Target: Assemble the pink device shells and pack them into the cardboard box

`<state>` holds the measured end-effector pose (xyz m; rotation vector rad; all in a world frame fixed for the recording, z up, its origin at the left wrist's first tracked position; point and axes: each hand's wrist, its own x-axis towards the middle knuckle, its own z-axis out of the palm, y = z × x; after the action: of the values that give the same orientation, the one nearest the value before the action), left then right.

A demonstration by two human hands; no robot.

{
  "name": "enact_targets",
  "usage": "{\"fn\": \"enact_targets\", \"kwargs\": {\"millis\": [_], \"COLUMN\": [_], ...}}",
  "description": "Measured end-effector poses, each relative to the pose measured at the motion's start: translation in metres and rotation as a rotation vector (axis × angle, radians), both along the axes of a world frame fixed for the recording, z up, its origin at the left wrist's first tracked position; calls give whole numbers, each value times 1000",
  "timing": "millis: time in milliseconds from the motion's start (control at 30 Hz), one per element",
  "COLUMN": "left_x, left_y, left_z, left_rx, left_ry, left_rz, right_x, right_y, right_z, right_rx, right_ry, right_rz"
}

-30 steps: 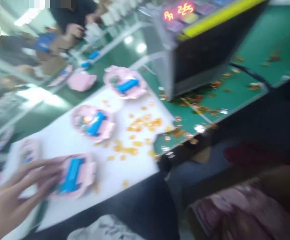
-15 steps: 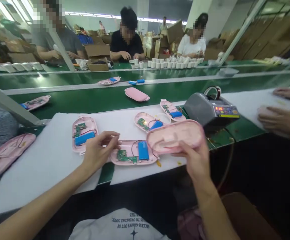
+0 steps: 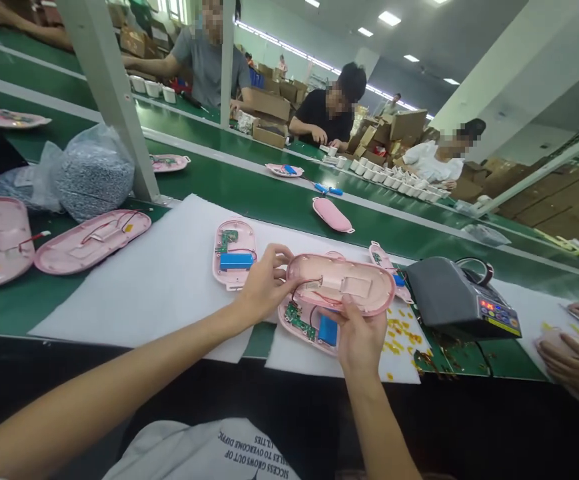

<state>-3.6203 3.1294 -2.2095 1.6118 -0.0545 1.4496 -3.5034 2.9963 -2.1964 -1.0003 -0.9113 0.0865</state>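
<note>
The green counter (image 3: 279,200) runs across in front of you, and a white foam sheet (image 3: 169,280) lies over its near side. On the far left of the counter sits a clear plastic bag (image 3: 94,170) filled with small grey parts. To your right, the grey dispenser (image 3: 456,300) with a lit red display stands at the edge of the sheet. Two pink shells (image 3: 92,240) lie inside-up on the bare green to your left, just off the sheet.

You hold the pink cover (image 3: 342,283) with both hands, lifted off the sheet with its hollow inside turned toward you; a red wire shows inside it. Directly beneath it, partly hidden, the open base (image 3: 309,327) lies flat on the sheet. A second base (image 3: 234,253) lies just left of your fingers, apart from them.

Your left hand (image 3: 264,287) is closed on the cover's left end, with the fingertips curled over the rim and the thumb below. Your right hand (image 3: 362,337) grips the cover's near edge from underneath, with its thumb pressed on the inner face. A co-worker's hand (image 3: 576,363) rests on the counter at the far right, well apart from yours.

In the open base you can see a blue battery (image 3: 328,330) just beside your right hand and a green circuit board (image 3: 296,319) to its left. Yellow scraps (image 3: 402,330) are scattered on the sheet between the base and the dispenser.
</note>
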Motion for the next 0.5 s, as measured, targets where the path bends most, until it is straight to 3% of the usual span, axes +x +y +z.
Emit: {"fn": "enact_targets", "kwargs": {"millis": [100, 200, 267, 367, 433, 500], "left_x": [-3, -2, 0, 4, 5, 7], "left_y": [-1, -4, -5, -7, -7, -7], "left_z": [2, 3, 3, 3, 2, 1], "left_rx": [-162, -177, -160, -155, -158, -155], "left_ry": [80, 158, 173, 156, 164, 198], "left_rz": [-240, -210, -204, -209, -190, -167], "right_x": [13, 20, 16, 8, 7, 11], "right_y": [-2, -4, 0, 14, 21, 26], "right_z": [7, 28, 46, 67, 74, 76], "right_rx": [-63, -13, -101, -467, -644, -708], "right_ry": [-151, -600, -981, -1325, -1332, -1277], "right_rz": [-76, -425, -550, -452, -382, -319]}}
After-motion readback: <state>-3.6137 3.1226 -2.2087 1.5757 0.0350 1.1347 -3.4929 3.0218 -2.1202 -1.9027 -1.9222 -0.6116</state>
